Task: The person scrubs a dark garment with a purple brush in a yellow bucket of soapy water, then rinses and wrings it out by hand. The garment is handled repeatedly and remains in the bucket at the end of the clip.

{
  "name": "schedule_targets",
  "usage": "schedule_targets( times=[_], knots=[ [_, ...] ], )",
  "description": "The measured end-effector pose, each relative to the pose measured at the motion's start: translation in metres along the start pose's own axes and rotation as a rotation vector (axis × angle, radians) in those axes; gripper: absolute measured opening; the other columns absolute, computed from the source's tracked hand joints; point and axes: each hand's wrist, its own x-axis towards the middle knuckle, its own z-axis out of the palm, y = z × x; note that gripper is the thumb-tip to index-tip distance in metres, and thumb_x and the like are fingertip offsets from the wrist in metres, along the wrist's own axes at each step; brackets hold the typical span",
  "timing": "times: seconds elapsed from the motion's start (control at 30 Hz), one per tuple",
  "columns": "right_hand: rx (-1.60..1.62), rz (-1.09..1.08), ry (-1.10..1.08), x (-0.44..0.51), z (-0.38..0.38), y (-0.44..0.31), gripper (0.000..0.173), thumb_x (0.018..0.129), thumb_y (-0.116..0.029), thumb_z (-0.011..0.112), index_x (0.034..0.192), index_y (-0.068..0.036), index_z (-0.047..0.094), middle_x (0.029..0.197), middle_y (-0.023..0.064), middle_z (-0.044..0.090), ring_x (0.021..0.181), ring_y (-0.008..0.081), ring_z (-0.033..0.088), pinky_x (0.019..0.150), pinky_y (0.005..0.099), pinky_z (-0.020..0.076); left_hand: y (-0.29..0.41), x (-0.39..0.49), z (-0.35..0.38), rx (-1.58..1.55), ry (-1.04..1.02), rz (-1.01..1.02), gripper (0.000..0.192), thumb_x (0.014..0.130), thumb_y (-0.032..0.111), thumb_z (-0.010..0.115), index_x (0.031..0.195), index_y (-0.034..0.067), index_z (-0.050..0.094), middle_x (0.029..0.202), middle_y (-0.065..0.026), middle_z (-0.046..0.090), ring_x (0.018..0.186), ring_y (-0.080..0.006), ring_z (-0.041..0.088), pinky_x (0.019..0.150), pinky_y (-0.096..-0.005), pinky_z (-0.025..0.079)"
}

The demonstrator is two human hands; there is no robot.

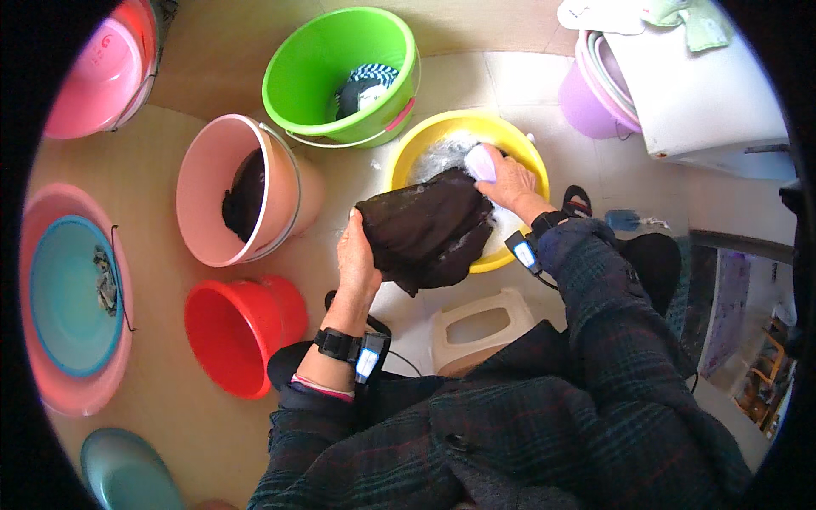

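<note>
A dark brown wet garment [424, 229] stretches across the left side of a yellow basin [475, 119]. My left hand [358, 255] grips the garment's left edge, outside the basin rim. In my right hand [510, 182] is a pale lilac object [481, 163], perhaps a scrubbing brush or a bar of soap; its underside is hidden. That hand is over the basin, at the garment's upper right end. White suds [449, 153] show in the basin behind the cloth and below my right wrist.
Left of the basin stand a green bucket [280, 70] holding clothes, a pink bucket [197, 191] with dark cloth inside, and a red bucket [220, 338]. A beige plastic stool [481, 303] is close before me. A white cabinet-like unit [701, 108] and purple bucket [577, 95] are at upper right.
</note>
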Motion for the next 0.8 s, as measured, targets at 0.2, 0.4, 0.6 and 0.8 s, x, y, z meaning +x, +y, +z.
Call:
schedule_targets(
  times=[0.2,0.4,0.6,0.8],
  knots=[
    [0.069,-0.230,0.070,-0.015,-0.067,0.011,0.041,0.086,-0.039,0.064,0.114,-0.010,0.068,0.104,0.0175,0.069,0.099,0.0327,0.065,0.089,0.0413,0.0500,-0.006,-0.004,0.005,0.086,-0.033,0.061,0.043,0.103,0.037,0.044,0.110,-0.001,0.062,0.110,-0.0128,0.067,0.096,-0.0233,0.064,0.089,-0.0377,0.052],
    [0.565,-0.197,0.350,-0.069,-0.176,0.123,0.025,0.087,-0.025,0.065,0.100,-0.004,0.070,0.093,0.0129,0.072,0.084,0.0228,0.069,0.076,0.0362,0.0529,-0.017,0.000,-0.005,0.209,-0.019,0.155,0.046,0.100,0.039,0.047,0.109,-0.003,0.062,0.105,-0.0154,0.066,0.094,-0.0243,0.063,0.086,-0.0380,0.051],
    [0.218,0.321,0.531,-0.140,-0.179,0.326,0.028,0.089,-0.028,0.058,0.096,-0.003,0.068,0.091,0.0171,0.070,0.086,0.0339,0.066,0.075,0.0424,0.0515,-0.028,0.012,-0.017,0.286,-0.079,0.220,0.047,0.101,0.038,0.045,0.119,-0.004,0.059,0.117,-0.0133,0.064,0.103,-0.0238,0.063,0.093,-0.0349,0.050],
    [0.188,0.461,0.694,-0.145,-0.092,0.418,0.031,0.091,-0.032,0.053,0.101,-0.005,0.066,0.101,0.0189,0.067,0.094,0.0385,0.062,0.079,0.0450,0.0491,-0.035,0.019,-0.024,0.339,-0.015,0.257,0.050,0.100,0.039,0.046,0.121,-0.005,0.059,0.116,-0.0152,0.064,0.103,-0.0236,0.064,0.094,-0.0345,0.050]
  ],
)
